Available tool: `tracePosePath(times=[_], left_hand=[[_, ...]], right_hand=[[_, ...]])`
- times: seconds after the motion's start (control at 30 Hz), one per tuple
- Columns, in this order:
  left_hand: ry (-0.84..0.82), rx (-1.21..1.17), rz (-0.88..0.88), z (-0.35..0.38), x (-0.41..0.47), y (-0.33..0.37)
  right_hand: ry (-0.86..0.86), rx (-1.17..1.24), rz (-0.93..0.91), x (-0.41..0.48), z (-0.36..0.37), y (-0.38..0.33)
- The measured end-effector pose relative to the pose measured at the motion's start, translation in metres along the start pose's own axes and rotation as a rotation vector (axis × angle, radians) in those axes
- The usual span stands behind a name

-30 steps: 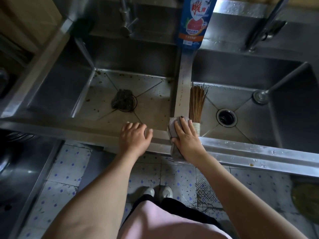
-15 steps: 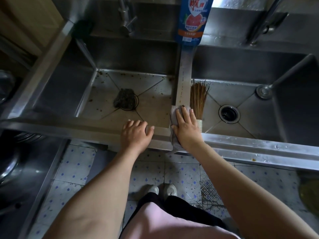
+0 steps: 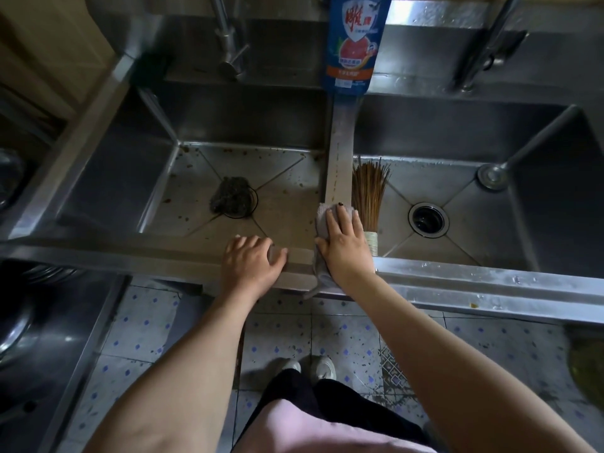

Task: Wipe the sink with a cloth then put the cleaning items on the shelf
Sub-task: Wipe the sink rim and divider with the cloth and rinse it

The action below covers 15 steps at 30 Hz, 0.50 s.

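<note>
A steel double sink [image 3: 340, 152] has a narrow divider between its two basins. My right hand [image 3: 344, 245] lies flat with straight fingers on a grey cloth [image 3: 323, 217], pressing it onto the near end of the divider; a corner of the cloth hangs over the front rim. My left hand [image 3: 250, 263] rests on the front rim just left of it, fingers relaxed and holding nothing. A dark scouring pad [image 3: 230, 194] lies over the left basin's drain. A bamboo brush [image 3: 369, 197] leans in the right basin beside the divider. A blue detergent bottle [image 3: 353, 40] stands at the back.
Two taps [image 3: 228, 40] rise at the back, one over each basin. The right basin has an open drain [image 3: 428, 219] and an overflow fitting [image 3: 492, 176]. A steel counter with a pot [image 3: 13, 322] is at the lower left. Tiled floor and my shoes are below.
My right hand has slid the cloth away from me along the divider. My left hand has stayed on the front rim.
</note>
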<state>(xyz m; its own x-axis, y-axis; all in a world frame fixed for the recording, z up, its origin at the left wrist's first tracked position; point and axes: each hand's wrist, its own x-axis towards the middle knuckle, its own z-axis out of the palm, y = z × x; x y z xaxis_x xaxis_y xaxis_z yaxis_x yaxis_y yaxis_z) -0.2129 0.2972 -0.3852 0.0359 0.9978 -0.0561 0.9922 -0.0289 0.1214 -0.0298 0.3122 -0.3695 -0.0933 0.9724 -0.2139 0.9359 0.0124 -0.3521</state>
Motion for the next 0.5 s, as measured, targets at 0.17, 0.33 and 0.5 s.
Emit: tracePosePath(times=[0.17,0.33,0.5], left_hand=[[-0.062,0.006,-0.017,-0.004,0.0,0.002],[-0.158,-0.074,-0.025,-0.013,0.001,0.002],[-0.221,-0.142,-0.077,-0.022,0.005,0.004]], right_hand=[[0.036,0.076,-0.027,-0.012,-0.003,0.004],[0.093,0.198,-0.018,-0.029,-0.008,0.01],[0.11,0.411,-0.011,-0.027,-0.019,0.02]])
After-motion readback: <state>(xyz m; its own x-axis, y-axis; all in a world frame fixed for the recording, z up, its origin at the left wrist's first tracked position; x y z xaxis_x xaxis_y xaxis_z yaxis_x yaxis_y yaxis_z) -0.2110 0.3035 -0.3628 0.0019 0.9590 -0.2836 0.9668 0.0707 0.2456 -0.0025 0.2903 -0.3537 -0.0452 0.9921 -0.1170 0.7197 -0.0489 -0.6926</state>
